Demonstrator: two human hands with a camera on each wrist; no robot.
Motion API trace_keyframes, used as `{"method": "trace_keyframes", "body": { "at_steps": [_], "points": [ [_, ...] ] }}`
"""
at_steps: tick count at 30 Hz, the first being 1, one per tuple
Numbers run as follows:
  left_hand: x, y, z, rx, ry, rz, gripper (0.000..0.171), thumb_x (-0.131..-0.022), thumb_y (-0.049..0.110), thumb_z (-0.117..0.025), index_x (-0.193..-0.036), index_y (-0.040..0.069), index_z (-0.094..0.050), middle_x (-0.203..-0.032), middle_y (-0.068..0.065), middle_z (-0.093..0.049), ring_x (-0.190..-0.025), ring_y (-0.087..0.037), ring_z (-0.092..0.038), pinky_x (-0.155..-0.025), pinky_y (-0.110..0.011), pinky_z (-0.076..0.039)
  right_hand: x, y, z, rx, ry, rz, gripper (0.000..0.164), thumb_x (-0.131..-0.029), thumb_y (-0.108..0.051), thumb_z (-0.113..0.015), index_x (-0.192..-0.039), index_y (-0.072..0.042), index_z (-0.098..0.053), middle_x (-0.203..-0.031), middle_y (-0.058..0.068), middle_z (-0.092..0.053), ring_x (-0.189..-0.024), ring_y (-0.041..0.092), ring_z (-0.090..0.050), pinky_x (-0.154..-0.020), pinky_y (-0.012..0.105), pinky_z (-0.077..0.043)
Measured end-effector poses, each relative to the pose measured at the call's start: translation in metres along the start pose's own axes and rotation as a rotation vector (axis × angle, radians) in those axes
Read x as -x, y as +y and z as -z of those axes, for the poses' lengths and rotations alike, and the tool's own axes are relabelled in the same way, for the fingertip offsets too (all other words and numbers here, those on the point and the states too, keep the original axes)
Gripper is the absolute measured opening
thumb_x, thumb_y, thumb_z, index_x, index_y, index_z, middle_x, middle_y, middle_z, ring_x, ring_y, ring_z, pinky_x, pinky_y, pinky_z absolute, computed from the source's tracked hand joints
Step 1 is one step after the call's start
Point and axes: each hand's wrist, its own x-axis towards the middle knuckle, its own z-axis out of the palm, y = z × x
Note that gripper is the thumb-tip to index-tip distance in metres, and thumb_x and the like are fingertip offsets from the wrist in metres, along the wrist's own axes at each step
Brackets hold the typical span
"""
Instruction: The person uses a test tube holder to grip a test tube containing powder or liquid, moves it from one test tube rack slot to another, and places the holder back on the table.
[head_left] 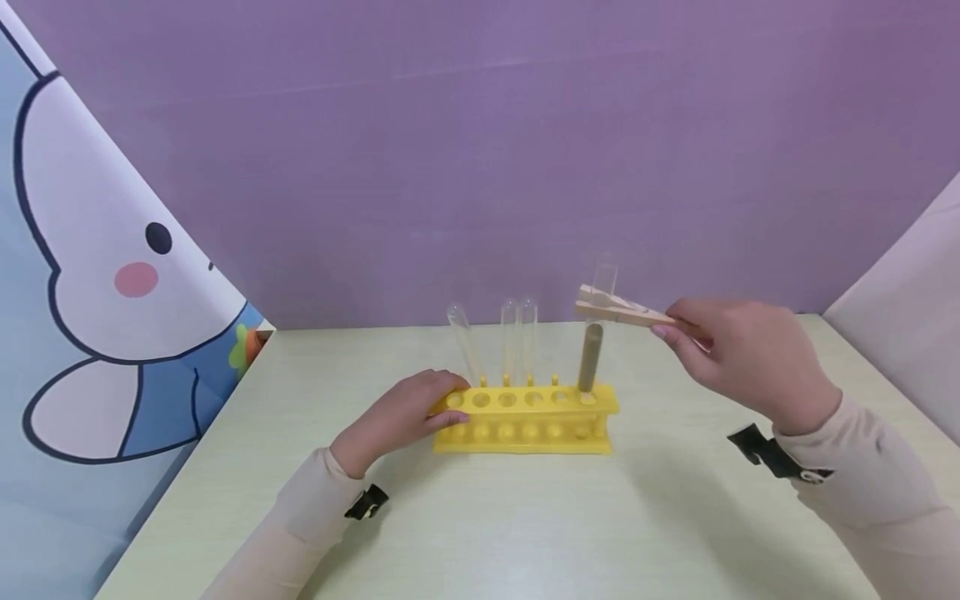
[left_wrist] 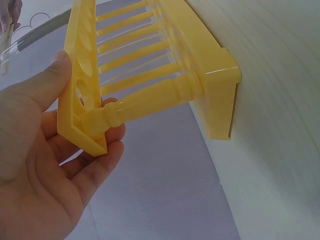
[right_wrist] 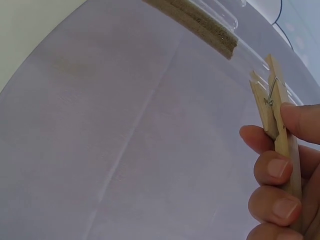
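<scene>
A yellow test tube rack (head_left: 525, 447) stands on the table. My left hand (head_left: 408, 410) grips the left end of its upper plate, thumb in front and fingers curled behind, as the left wrist view shows. My right hand (head_left: 757, 358) holds a wooden test tube clamp (head_left: 626, 313) by its handle. The clamp's jaws are around the upper part of a glass test tube (head_left: 591, 354), which is partly filled with a grey-brown grainy material (right_wrist: 200, 25). This tube leans slightly, its lower end at the rack's rightmost hole.
Three clear test tubes stand upside down at the back of the rack; the leftmost tube (head_left: 465, 340) tilts left, and a middle tube (head_left: 510, 333) is upright. A purple backdrop (head_left: 480, 167) rises behind the table (head_left: 480, 525). A cartoon-printed cloth (head_left: 97, 275) hangs at the left.
</scene>
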Motion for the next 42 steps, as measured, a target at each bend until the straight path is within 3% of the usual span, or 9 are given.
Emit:
{"method": "trace_keyframes", "body": {
  "at_steps": [9,15,22,30,33,37,42],
  "points": [
    [0.000,0.000,0.000,0.006,-0.008,0.016,0.041,-0.087,0.031,-0.068,-0.118,0.004,-0.059,-0.108,-0.005,-0.064,-0.090,-0.018,-0.057,-0.085,-0.036,-0.048,-0.006,-0.005,-0.004,-0.025,0.049,0.024,0.025,-0.089,-0.034,-0.055,-0.071,-0.018,-0.060,-0.051,-0.015,-0.030,-0.043,0.000,-0.023,-0.038,0.020,-0.019],
    [-0.001,-0.001,-0.001,-0.007,0.000,0.008,0.042,-0.087,0.032,-0.067,-0.117,0.004,-0.059,-0.108,-0.005,-0.064,-0.090,-0.019,-0.057,-0.085,-0.036,-0.048,-0.010,-0.010,-0.011,-0.045,0.046,0.028,0.042,-0.096,-0.047,-0.043,-0.071,-0.019,-0.060,-0.052,-0.017,-0.029,-0.044,-0.001,-0.021,-0.038,0.020,-0.019],
    [0.000,-0.002,-0.001,-0.013,-0.002,0.006,0.042,-0.088,0.032,-0.066,-0.118,0.004,-0.059,-0.109,-0.005,-0.064,-0.090,-0.019,-0.057,-0.085,-0.036,-0.048,-0.017,-0.017,-0.017,-0.077,0.045,0.041,0.040,-0.095,-0.045,-0.044,-0.072,-0.017,-0.062,-0.052,-0.016,-0.033,-0.044,-0.001,-0.023,-0.038,0.020,-0.021],
    [-0.002,-0.001,0.000,-0.010,-0.005,0.005,0.042,-0.088,0.031,-0.066,-0.118,0.003,-0.059,-0.110,-0.007,-0.064,-0.095,-0.021,-0.059,-0.088,-0.038,-0.047,-0.022,-0.024,-0.023,-0.107,0.015,0.041,0.055,-0.097,-0.054,-0.031,-0.073,-0.015,-0.062,-0.052,-0.014,-0.035,-0.043,0.000,-0.023,-0.038,0.021,-0.021],
    [-0.003,-0.001,0.000,-0.007,-0.005,0.005,0.041,-0.088,0.031,-0.067,-0.118,0.003,-0.059,-0.110,-0.006,-0.064,-0.094,-0.021,-0.058,-0.087,-0.037,-0.048,-0.023,-0.026,-0.025,-0.112,0.008,0.044,0.046,-0.097,-0.047,-0.041,-0.074,-0.015,-0.063,-0.052,-0.014,-0.037,-0.043,0.000,-0.024,-0.038,0.021,-0.022],
    [-0.003,-0.001,0.000,-0.002,-0.010,0.013,0.041,-0.088,0.031,-0.067,-0.118,0.004,-0.059,-0.110,-0.006,-0.064,-0.093,-0.020,-0.058,-0.087,-0.037,-0.047,-0.025,-0.028,-0.027,-0.119,-0.005,0.048,0.021,-0.088,-0.029,-0.059,-0.074,-0.014,-0.063,-0.053,-0.013,-0.040,-0.043,0.000,-0.024,-0.038,0.021,-0.022],
    [-0.002,-0.001,0.001,0.000,-0.013,0.017,0.041,-0.088,0.031,-0.067,-0.118,0.004,-0.059,-0.110,-0.006,-0.064,-0.094,-0.021,-0.058,-0.087,-0.038,-0.047,-0.026,-0.031,-0.029,-0.125,-0.032,0.044,0.022,-0.090,-0.029,-0.058,-0.076,-0.013,-0.064,-0.054,-0.011,-0.042,-0.043,0.001,-0.025,-0.038,0.020,-0.022]
  ]
}}
